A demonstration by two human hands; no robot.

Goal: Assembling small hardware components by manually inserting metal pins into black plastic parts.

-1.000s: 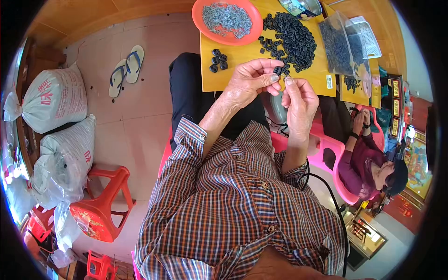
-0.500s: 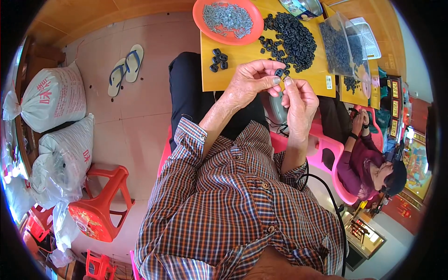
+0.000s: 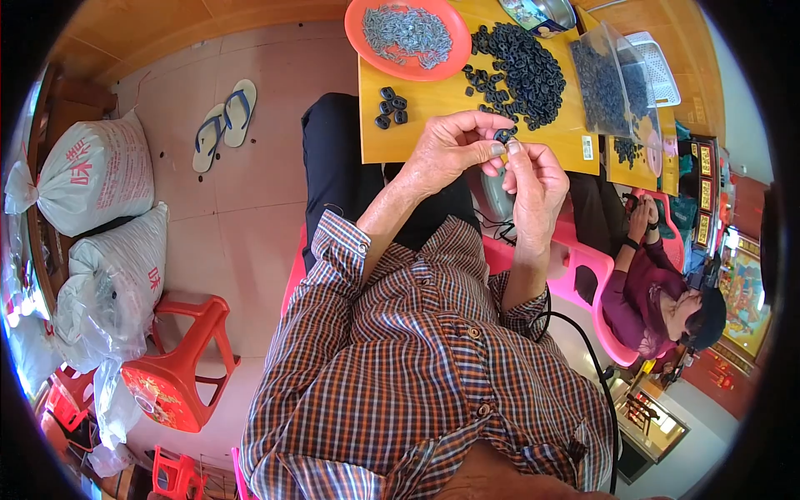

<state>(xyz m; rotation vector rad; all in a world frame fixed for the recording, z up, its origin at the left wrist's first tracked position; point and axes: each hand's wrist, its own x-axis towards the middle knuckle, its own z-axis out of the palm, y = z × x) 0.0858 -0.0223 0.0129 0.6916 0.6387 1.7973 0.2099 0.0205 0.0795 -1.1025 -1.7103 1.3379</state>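
Note:
Over the table's near edge, my two hands meet at the fingertips. My left hand point(image 3: 446, 156) pinches a small black piece with holes point(image 3: 502, 135), which looks like a cord lock, between thumb and fingers. My right hand point(image 3: 535, 185) is closed at that piece's right side, thumb and finger pressed together; what they grip is mostly hidden. Just beyond lies a heap of similar black pieces point(image 3: 529, 75). A small group of black cord locks point(image 3: 392, 107) sits apart to the left. An orange dish point(image 3: 357, 37) holds many small grey metal parts, possibly springs.
On the yellow table point(image 3: 433, 100), a clear plastic container point(image 3: 604, 79) of black pieces, a white basket point(image 3: 654, 71) and a tin point(image 3: 542, 12) stand around the heap. Another person point(image 3: 650, 283) sits at right. Sandals point(image 3: 237, 112), sacks point(image 3: 100, 175) and a red stool point(image 3: 179, 367) are left.
Between my fingertips, the black piece has turned and shifted slightly right. My two hands have drawn a little closer together; the table items have not moved.

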